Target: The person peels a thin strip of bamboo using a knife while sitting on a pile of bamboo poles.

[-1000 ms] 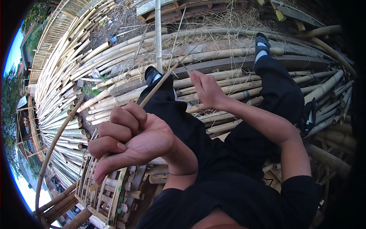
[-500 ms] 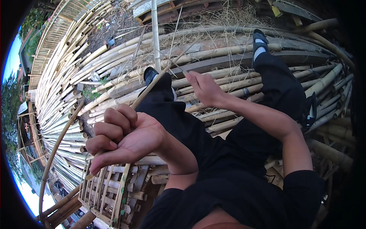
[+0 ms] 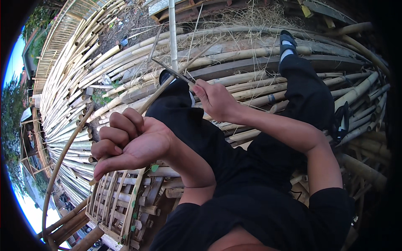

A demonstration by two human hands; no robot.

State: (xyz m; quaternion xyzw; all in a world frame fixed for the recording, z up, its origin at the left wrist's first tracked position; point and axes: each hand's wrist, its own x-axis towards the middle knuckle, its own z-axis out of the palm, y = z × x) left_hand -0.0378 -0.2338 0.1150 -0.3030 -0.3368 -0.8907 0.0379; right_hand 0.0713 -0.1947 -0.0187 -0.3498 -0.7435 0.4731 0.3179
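Note:
A slim bamboo stick point(image 3: 155, 95) slants from lower left to upper right across my legs. My left hand point(image 3: 138, 146) is closed around its near end, palm turned up, and a short stub shows past the thumb. In my right hand point(image 3: 217, 100) is a knife point(image 3: 172, 72), gripped with the thumb along the handle. Its narrow dark blade points up and left and crosses the stick in view; I cannot tell whether they touch. The handle is mostly hidden by my fingers.
Many cut bamboo poles point(image 3: 69, 138) lie spread on the left, and more run crosswise under my feet. An upright pale pole point(image 3: 173, 37) stands ahead. A slatted bamboo frame point(image 3: 115, 205) is at lower left, beside a curved pole point(image 3: 58, 167). Dry straw point(image 3: 251, 21) lies beyond.
My right hand has come slightly down and nearer, and the knife's blade now shows broader and clearer across the stick. My left hand has shifted a little left, still holding the stick.

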